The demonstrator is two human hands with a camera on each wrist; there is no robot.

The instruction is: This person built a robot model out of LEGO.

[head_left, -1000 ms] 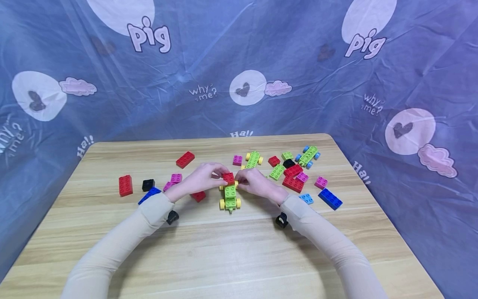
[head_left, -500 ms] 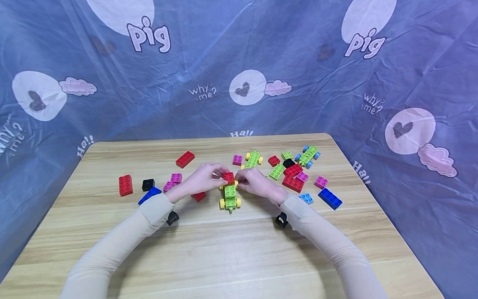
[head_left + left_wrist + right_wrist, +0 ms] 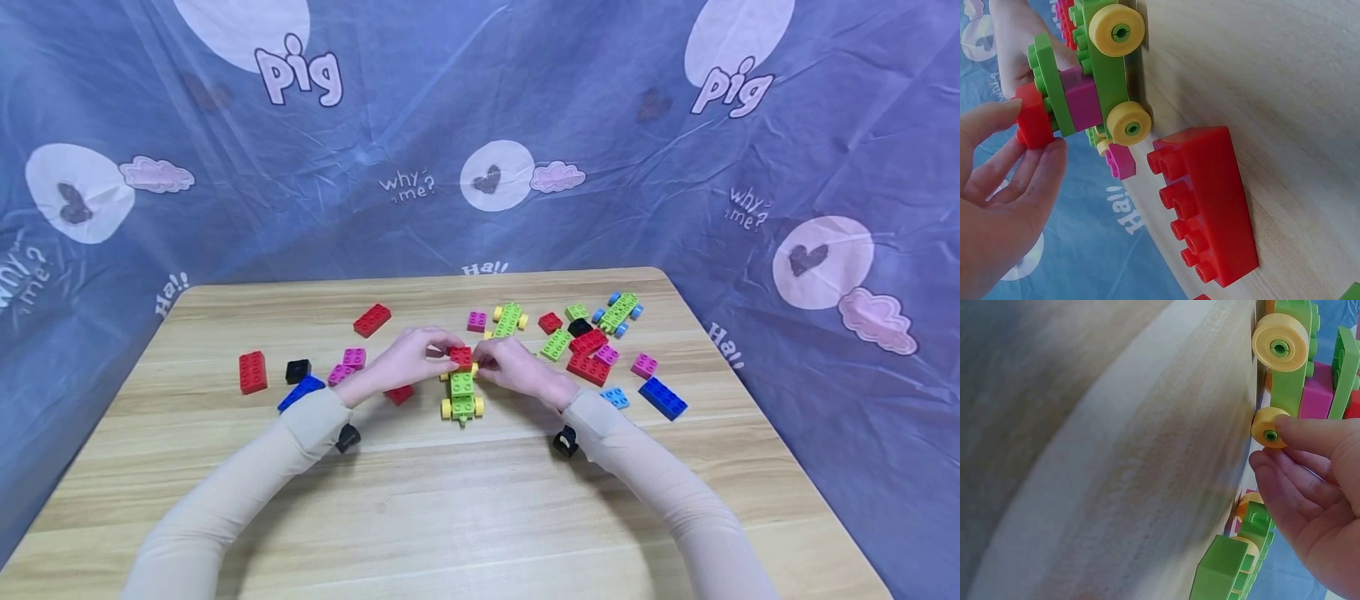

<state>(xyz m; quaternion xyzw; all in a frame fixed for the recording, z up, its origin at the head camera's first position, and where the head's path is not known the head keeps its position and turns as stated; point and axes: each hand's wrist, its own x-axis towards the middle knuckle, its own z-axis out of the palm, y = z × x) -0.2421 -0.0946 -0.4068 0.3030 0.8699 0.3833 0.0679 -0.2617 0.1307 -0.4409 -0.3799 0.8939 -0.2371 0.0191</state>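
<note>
In the middle of the table stands a toy car base, green with yellow wheels. A magenta brick sits on it, and a flat green brick tops that. My left hand pinches a small red brick between thumb and fingers at the far end of the flat green brick, right at its studs. From the other side, my right hand steadies the car, thumb on a yellow wheel and fingers curled beneath it.
Behind the hands is another green car base with yellow wheels; one with blue wheels lies back right. Loose bricks lie both sides, including a long red brick by my left hand and a dark blue brick at right.
The red brick and my left fingertips have shifted very slightly to the right. My right hand and the car base have stayed in place.
</note>
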